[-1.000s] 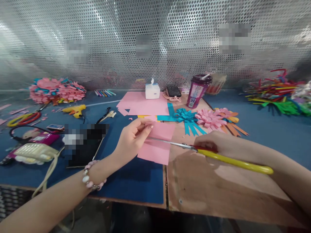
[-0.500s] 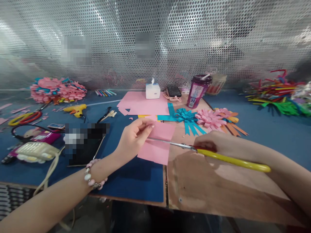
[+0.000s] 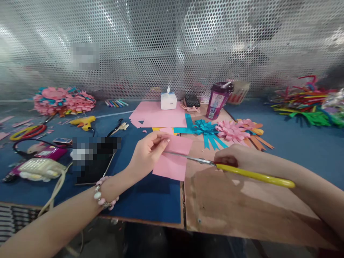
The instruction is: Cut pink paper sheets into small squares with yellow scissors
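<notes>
My left hand pinches the upper left part of a pink paper piece between thumb and fingers, above the table. Closed round the handles of yellow-handled scissors is my right hand. The blades point left and cross the paper from its right edge, with the tip close to my left fingertips. One yellow handle loop extends back under my right wrist. Part of the red inner grip shows by my curled right fingers.
Pink sheets lie behind the hands under a tissue box. Blue and pink paper flowers sit near a purple cup. Leftward are a glue gun, a dark tablet and a power strip.
The scissors and my right hand have shifted very slightly left. The paper's right part has moved a little, and its cut edges look slightly more parted. My left hand keeps its pinch.
</notes>
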{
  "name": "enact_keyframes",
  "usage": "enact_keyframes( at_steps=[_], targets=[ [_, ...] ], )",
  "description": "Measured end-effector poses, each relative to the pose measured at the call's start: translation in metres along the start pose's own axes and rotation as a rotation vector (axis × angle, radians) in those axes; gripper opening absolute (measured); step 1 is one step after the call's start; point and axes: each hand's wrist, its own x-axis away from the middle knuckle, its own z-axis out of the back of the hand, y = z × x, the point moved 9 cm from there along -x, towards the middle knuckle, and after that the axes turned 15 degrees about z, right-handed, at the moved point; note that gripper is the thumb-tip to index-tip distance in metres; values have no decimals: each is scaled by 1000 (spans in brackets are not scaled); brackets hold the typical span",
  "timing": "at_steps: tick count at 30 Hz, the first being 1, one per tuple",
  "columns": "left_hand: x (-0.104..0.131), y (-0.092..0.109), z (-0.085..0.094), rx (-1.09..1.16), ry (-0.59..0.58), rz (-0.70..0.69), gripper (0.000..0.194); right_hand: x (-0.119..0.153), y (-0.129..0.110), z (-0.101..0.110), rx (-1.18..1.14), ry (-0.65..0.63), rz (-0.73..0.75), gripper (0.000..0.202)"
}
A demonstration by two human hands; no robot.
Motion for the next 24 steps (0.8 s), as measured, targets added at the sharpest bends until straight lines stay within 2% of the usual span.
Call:
enact_keyframes(
  at_steps=[24],
  targets=[
    [-9,-12,0,64,-35,107,16,-2,6,-4,-14,24,11,9]
  ],
)
